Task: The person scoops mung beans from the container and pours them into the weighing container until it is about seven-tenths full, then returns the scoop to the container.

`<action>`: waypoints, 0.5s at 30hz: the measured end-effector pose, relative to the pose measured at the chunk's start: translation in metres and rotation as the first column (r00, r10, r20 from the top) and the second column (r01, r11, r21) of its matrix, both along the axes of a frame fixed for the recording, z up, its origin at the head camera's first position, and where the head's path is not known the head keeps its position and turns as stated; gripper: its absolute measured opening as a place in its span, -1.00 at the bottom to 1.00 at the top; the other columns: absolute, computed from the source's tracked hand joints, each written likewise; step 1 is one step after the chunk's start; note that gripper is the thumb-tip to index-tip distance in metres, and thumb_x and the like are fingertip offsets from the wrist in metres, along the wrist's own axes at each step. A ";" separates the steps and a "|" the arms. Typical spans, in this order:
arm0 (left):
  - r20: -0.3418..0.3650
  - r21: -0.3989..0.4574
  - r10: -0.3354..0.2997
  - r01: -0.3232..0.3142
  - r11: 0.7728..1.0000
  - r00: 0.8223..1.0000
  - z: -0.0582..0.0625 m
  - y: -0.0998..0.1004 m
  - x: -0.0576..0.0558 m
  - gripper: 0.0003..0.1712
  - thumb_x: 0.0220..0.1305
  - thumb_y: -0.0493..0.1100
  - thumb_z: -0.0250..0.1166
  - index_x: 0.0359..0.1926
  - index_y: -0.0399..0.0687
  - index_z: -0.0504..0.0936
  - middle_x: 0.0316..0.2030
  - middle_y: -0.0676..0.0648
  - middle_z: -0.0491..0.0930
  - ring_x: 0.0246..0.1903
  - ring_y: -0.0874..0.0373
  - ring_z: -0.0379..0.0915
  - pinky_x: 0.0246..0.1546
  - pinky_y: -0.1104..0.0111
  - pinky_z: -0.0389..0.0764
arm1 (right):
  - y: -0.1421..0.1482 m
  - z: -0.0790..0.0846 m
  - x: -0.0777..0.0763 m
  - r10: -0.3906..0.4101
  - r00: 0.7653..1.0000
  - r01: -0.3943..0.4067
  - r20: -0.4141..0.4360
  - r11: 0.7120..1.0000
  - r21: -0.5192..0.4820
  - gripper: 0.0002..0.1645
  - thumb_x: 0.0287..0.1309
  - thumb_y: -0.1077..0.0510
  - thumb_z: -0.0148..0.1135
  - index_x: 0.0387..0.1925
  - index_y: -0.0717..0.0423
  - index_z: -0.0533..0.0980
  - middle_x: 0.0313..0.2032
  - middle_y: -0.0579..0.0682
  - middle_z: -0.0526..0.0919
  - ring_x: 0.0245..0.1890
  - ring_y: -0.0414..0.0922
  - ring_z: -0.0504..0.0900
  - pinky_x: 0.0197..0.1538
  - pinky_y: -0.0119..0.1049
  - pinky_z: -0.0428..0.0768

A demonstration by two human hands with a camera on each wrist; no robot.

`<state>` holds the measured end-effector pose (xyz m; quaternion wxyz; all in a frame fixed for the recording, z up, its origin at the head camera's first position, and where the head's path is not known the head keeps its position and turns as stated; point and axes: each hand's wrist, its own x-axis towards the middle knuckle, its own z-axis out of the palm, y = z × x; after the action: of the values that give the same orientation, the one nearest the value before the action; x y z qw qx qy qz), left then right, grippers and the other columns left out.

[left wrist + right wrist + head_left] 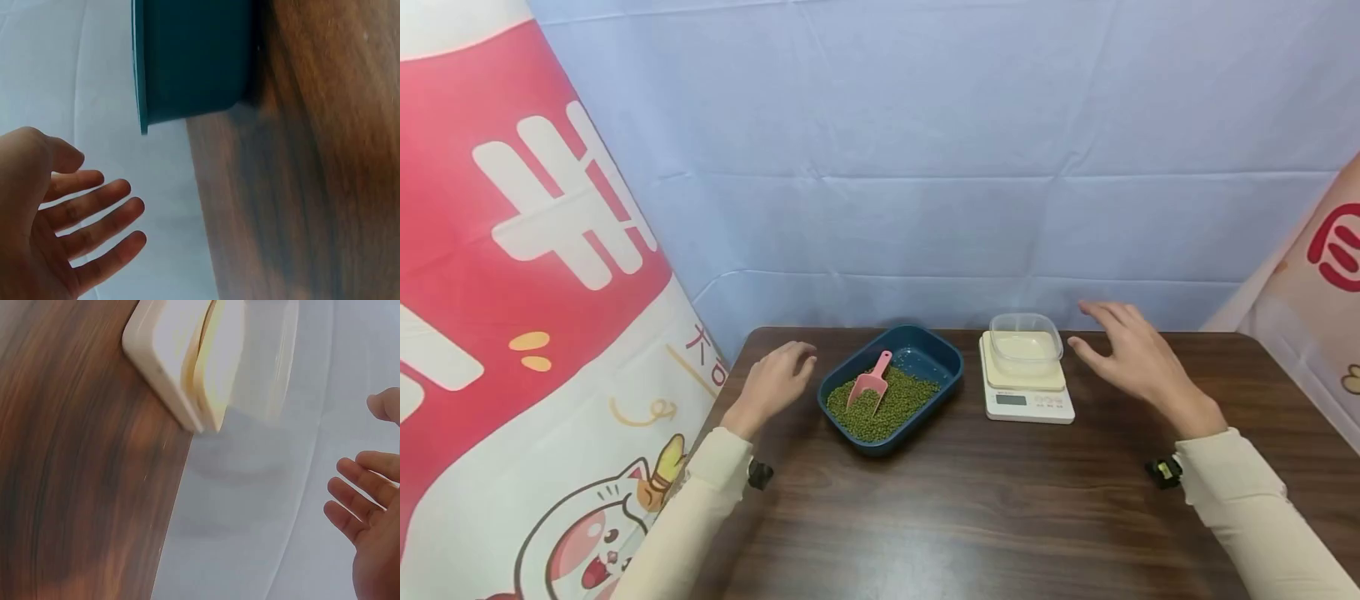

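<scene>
My left hand (pixel 777 379) hovers beside the left end of a dark blue tub (pixel 951 367), fingers relaxed and holding nothing. Green mung beans (pixel 895 408) cover much of the tub's floor, and a pink scoop (pixel 868 383) lies on them with its handle toward the back. To the right, a white kitchen scale (pixel 1026 408) carries a clear plastic container (pixel 1026 343). My right hand (pixel 1131 354) is held in the air just right of that container, thumb and fingers apart, touching nothing. In the left wrist view the blue-green tub wall (pixel 194 62) stands apart from the fingers.
The dark wooden table (pixel 940 517) extends in front of the tub and scale. A pale blue cloth (pixel 925 167) hangs behind the table's back edge. Printed cloths hang at the left (pixel 550 333) and right sides.
</scene>
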<state>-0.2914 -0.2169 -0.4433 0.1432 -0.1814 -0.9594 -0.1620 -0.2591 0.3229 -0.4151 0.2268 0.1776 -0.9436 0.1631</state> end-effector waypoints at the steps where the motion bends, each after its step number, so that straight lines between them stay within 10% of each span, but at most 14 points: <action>1: 0.002 0.007 0.004 -0.004 1.000 1.000 -0.001 0.001 0.001 -0.70 0.41 0.01 0.09 0.01 0.01 0.61 -0.09 0.03 0.60 -0.18 0.06 0.55 -0.18 0.03 0.59 | -0.003 -0.001 0.000 0.003 1.000 -0.003 -0.003 1.000 -0.009 -0.24 0.19 -0.15 0.22 0.30 0.18 0.33 0.18 0.25 0.43 0.15 0.21 0.31 0.10 0.23 0.33; 15: 0.022 0.115 0.041 -0.044 0.992 0.999 -0.014 0.005 0.017 -0.75 0.40 -0.06 0.11 -0.01 0.03 0.61 -0.11 0.02 0.62 -0.30 0.12 0.56 -0.31 0.11 0.61 | -0.041 -0.010 -0.002 0.044 0.997 -0.051 -0.059 0.991 -0.123 -0.34 0.18 -0.02 0.24 0.25 0.17 0.37 0.01 0.15 0.49 0.01 0.10 0.38 -0.05 0.14 0.42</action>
<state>-0.2744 -0.2117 -0.4571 0.1475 -0.1508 -0.9534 -0.2157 -0.2611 0.2822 -0.4247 0.2598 0.1903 -0.9204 0.2217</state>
